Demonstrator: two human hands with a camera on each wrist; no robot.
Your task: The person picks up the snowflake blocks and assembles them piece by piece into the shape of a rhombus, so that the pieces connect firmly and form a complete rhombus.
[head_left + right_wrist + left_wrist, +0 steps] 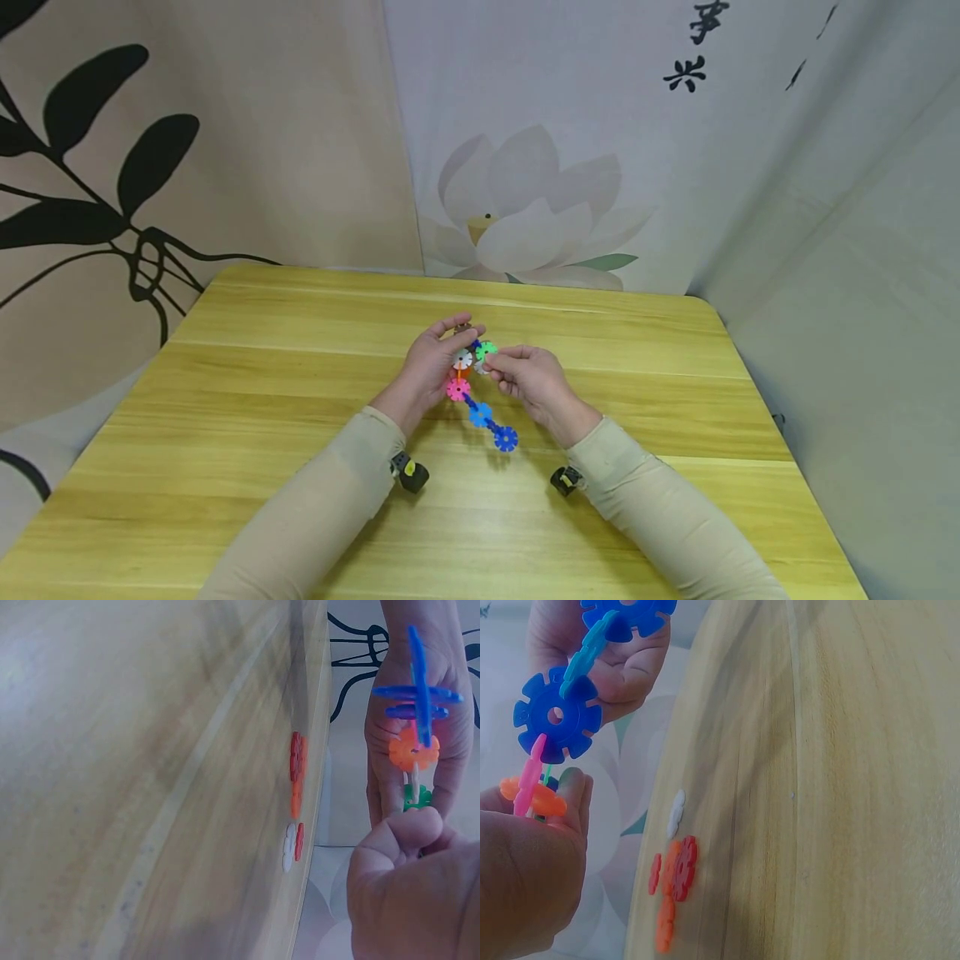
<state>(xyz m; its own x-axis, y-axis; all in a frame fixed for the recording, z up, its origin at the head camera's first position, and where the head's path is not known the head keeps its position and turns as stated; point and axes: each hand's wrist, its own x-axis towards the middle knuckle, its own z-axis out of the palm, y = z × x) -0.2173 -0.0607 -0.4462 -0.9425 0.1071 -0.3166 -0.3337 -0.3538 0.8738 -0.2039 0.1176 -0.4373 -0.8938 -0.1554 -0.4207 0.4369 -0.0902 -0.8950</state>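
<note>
A chain of interlocking snowflake discs hangs between the hands above the table. My left hand (429, 367) grips its upper part, where a white disc (462, 359) and an orange disc (414, 748) sit against the fingers. Below these come a pink disc (458, 389), a light blue disc (480, 415) and a dark blue disc (506, 439) at the free end. My right hand (531, 382) pinches, between thumb and fingers, the top end by a green disc (486, 350). The fingertips partly hide the pieces there, so their joints cannot be made out.
On the wooden table (300, 467) lie loose discs: a white disc (676, 814), a dark red disc (684, 868), a small red disc (655, 874) and an orange disc (665, 922). The hands hide them in the head view. A printed curtain (300, 150) stands behind the table.
</note>
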